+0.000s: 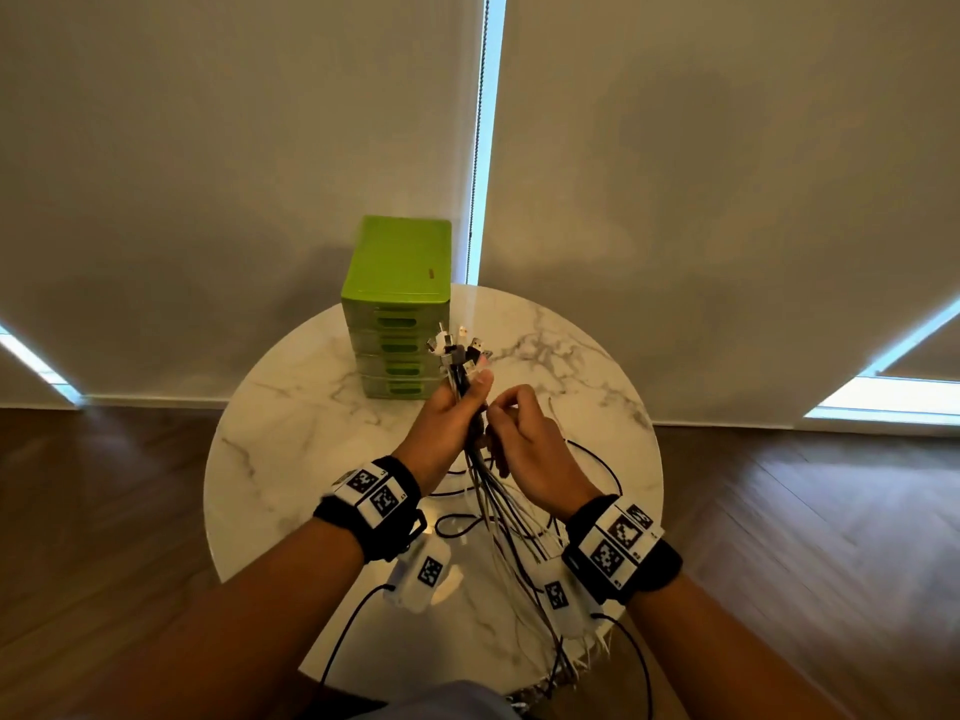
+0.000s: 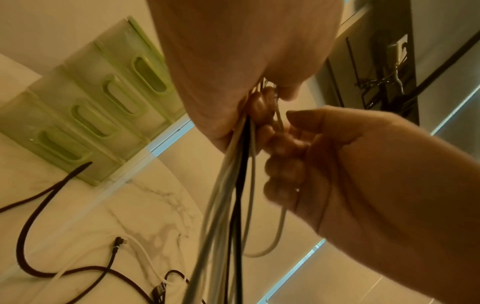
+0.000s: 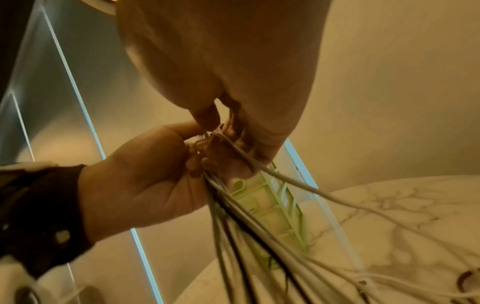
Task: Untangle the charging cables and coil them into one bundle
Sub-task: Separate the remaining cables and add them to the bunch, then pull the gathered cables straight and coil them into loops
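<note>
Left hand [image 1: 451, 414] fists the cables [image 1: 498, 504] just below their plugs [image 1: 460, 350], held up above the counter [image 1: 291, 423]; plug ends fan out over the fist, near the green drawers [image 1: 397, 309]. Left fingers [image 2: 259, 105] are curled tight round the whole bunch. Right hand [image 1: 524, 444] sits just beside it, touching; its fingers [image 2: 284, 162] are curled and seem to pinch one pale strand right under the left fist, with that strand running off toward the counter in the right wrist view. Which cable it is, can't tell.

The rest of the cables hangs down from the fist, and the tails lie loose on the counter and spill over its near edge. A thick dark braided cable [image 2: 39, 205] loops on the counter apart from the bunch, with white ones beside it.

Handling, as a judgement: light, limp and thin, no stiffness to speak of, so they'll sag and re-cross if let go. Smooth jackets likely slide through a loose grip. The braided one looks stiffer and should hold a loop better. Plugs are the hard part and snag on other strands. Best hold is just below the plugs, ends aligned, then run the free hand down one strand at a time rather than yanking, since pulling would tighten any knot.
</note>
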{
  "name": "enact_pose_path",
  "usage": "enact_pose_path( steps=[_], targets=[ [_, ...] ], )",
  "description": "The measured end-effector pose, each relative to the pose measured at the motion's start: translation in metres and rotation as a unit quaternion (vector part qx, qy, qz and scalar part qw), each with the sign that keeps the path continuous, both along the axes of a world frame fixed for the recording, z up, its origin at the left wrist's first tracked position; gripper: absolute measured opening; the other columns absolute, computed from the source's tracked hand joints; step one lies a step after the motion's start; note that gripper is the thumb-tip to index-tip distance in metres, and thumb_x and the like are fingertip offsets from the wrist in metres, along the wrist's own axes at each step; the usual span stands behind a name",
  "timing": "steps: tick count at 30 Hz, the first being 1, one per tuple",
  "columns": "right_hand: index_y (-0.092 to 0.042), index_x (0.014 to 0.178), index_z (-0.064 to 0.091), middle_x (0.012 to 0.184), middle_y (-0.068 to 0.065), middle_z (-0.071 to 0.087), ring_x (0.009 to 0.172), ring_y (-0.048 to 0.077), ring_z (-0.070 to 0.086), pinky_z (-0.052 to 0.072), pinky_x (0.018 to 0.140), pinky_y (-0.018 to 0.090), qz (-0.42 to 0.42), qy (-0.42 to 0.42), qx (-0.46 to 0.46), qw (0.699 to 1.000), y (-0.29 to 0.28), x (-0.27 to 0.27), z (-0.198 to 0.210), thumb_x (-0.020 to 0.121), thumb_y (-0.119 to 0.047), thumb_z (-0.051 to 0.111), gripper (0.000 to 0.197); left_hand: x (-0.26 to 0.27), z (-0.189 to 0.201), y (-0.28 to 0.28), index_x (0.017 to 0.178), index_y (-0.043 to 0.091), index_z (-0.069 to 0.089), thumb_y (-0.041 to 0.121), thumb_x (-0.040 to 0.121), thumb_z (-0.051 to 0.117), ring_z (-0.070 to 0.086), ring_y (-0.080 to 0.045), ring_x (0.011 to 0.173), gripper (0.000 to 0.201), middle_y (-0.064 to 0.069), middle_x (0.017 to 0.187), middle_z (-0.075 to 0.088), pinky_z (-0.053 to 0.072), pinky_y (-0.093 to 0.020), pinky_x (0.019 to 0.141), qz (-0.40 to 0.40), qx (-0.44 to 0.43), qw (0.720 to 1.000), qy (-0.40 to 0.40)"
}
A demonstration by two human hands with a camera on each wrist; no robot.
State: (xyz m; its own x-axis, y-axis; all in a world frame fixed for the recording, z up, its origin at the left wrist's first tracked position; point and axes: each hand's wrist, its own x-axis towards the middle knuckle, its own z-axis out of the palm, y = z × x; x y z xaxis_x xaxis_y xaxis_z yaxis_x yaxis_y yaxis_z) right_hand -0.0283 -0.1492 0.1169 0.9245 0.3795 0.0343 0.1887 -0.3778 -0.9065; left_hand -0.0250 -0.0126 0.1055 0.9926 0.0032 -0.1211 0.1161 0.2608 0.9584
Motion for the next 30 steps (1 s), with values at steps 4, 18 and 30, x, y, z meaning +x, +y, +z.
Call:
enact_pose_path(
  steps=[4, 18, 30],
  targets=[
    [-0.018, 0.096, 0.047, 0.072, 0.011, 0.058, 0.059, 0.024, 0.05, 0.043, 0.058, 0.042, 0.031, -0.049, -0.038, 0.998, -0.009, -0.009, -0.014, 0.109, -0.034, 0.036, 0.024, 0.003, -0.002, 0.002, 0.125, 0.024, 0.061, 0.049, 0.096, 0.056, 0.033, -0.01, 0.054, 0.039, 0.004, 0.069, 0.032, 0.04, -0.027, 0.052, 0.041, 0.006, 0.999, -0.004],
    [-0.032, 0.083, 0.055, 0.065, -0.012, 0.056, 0.061, 0.002, 0.054, 0.041, 0.064, 0.025, 0.068, -0.084, -0.128, 0.986, -0.008, 0.008, -0.011, 0.109, -0.037, 0.034, 0.034, 0.007, -0.004, 0.004, 0.12, 0.029, 0.069, 0.043, 0.101, 0.055, 0.038, -0.012, 0.057, 0.027, 0.007, 0.065, 0.039, 0.04, -0.032, 0.054, 0.051, 0.044, 0.998, 0.005],
    [-0.011, 0.077, 0.056, 0.067, 0.001, 0.058, 0.062, 0.013, 0.059, 0.051, 0.07, 0.032, 0.082, 0.111, -0.131, 0.982, -0.097, 0.01, -0.105, 0.098, -0.059, 0.036, 0.056, 0.038, 0.024, 0.059, 0.117, 0.041, 0.065, 0.04, 0.103, 0.049, 0.063, -0.02, 0.075, 0.021, 0.005, 0.071, 0.046, 0.052, -0.038, 0.075, 0.151, -0.105, 0.983, 0.019]
  ],
)
